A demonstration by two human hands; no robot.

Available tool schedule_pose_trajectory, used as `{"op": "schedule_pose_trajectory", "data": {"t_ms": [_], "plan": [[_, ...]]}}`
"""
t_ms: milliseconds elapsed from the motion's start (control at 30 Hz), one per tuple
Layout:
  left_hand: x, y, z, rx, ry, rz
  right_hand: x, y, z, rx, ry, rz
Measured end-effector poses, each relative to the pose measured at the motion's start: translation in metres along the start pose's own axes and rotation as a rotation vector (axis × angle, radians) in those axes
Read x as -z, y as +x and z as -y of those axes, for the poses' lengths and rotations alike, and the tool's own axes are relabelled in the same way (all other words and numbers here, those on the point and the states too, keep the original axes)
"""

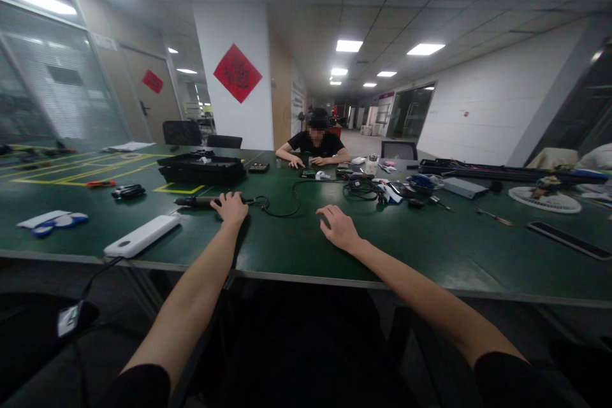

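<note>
My left hand reaches over the green table and its fingers curl round the handle of a dark corded tool that lies flat, its black cable looping off to the right. My right hand rests on the bare tabletop with its fingers bent downward and nothing in them. A white flat power strip lies near the front edge, left of my left arm.
A black tool case stands behind the corded tool. A person in black sits across the table with hands on small parts. Loose tools, cables and a cup crowd the far right; a white fan grille lies at right.
</note>
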State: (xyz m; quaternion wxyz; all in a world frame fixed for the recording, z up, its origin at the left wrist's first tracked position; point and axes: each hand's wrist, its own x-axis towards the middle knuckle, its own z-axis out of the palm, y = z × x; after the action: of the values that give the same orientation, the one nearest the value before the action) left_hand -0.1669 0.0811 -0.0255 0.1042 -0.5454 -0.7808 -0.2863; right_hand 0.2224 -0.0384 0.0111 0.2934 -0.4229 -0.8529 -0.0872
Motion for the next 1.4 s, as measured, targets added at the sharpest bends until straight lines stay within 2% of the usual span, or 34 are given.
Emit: {"op": "schedule_pose_trajectory", "data": {"t_ms": [133,300,433,533,733,867,1067,1167,1267,1333,1400], "plan": [[0.002,0.003,0.007,-0.072,0.029,0.038,-0.001,0.000,-0.001,0.011,0.008,-0.011],[0.005,0.005,0.002,-0.281,0.055,0.120,0.000,0.000,0.002,0.057,0.008,-0.020],[0.007,-0.005,-0.023,-0.601,0.052,0.213,0.002,0.001,0.005,0.117,0.023,0.007],[0.010,-0.024,-0.050,-0.826,0.004,0.224,0.000,0.000,0.003,0.129,0.022,0.028],[0.019,-0.069,-0.100,-1.126,-0.160,0.200,-0.018,0.000,-0.010,-0.007,-0.094,0.105],[0.019,-0.080,-0.113,-1.174,-0.186,0.225,-0.025,0.000,-0.018,-0.062,-0.103,0.122],[0.019,-0.076,-0.119,-1.203,-0.080,0.204,-0.025,0.000,-0.020,-0.038,0.024,0.120],[0.026,-0.078,-0.126,-1.220,-0.051,0.194,-0.021,0.000,-0.019,-0.030,0.075,0.073],[0.035,-0.085,-0.133,-1.177,-0.067,0.206,-0.017,-0.001,-0.016,-0.091,0.080,0.018],[0.041,-0.091,-0.134,-1.136,-0.105,0.198,-0.014,-0.001,-0.015,-0.113,0.075,0.006],[0.046,-0.096,-0.133,-1.151,-0.151,0.185,-0.012,-0.001,-0.013,-0.105,0.074,0.015]]}}
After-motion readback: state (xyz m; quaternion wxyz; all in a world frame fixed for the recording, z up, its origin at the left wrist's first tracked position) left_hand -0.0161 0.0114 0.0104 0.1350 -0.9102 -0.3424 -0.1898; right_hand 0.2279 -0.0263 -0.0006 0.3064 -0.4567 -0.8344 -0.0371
